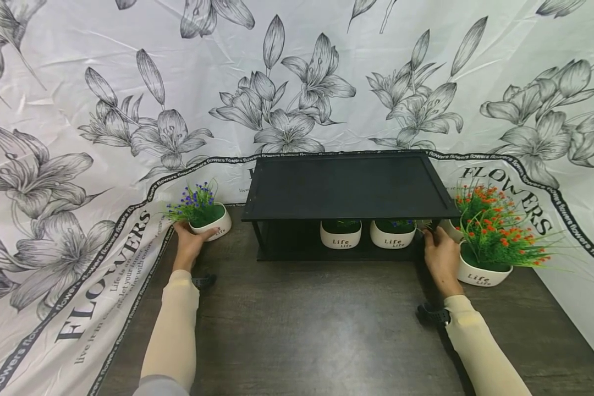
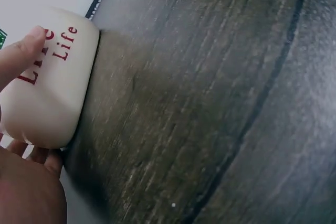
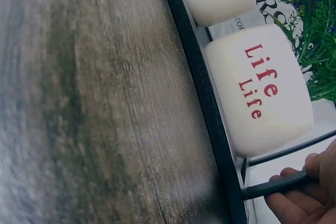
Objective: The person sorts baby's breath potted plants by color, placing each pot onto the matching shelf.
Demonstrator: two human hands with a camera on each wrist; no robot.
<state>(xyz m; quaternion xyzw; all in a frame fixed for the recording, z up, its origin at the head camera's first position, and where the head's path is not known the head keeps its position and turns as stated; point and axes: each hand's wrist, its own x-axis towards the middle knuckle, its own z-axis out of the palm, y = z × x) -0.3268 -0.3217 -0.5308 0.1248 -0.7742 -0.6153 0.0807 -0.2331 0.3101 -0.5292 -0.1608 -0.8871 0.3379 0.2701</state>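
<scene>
A white pot of blue flowers (image 1: pixel 212 221) marked "Life" stands at the table's left rear. My left hand (image 1: pixel 192 237) grips it. In the left wrist view the thumb (image 2: pixel 22 51) lies on the pot (image 2: pixel 50 87) and the fingers (image 2: pixel 44 157) curl under its far side. A black two-level shelf (image 1: pixel 348 187) stands at the middle rear, with two white pots (image 1: pixel 340 235) (image 1: pixel 392 234) on its lower level. My right hand (image 1: pixel 433 237) holds the shelf's right end. In the right wrist view its fingers (image 3: pixel 286 200) curl round a thin black bar (image 3: pixel 278 184) beside a pot (image 3: pixel 262 93).
A white pot of orange flowers (image 1: pixel 484 273) stands just right of my right hand, with another bunch behind it. The dark wooden table (image 1: pixel 317 324) stretches toward me. A flower-printed cloth (image 1: pixel 79 165) covers the back wall and drapes over both table sides.
</scene>
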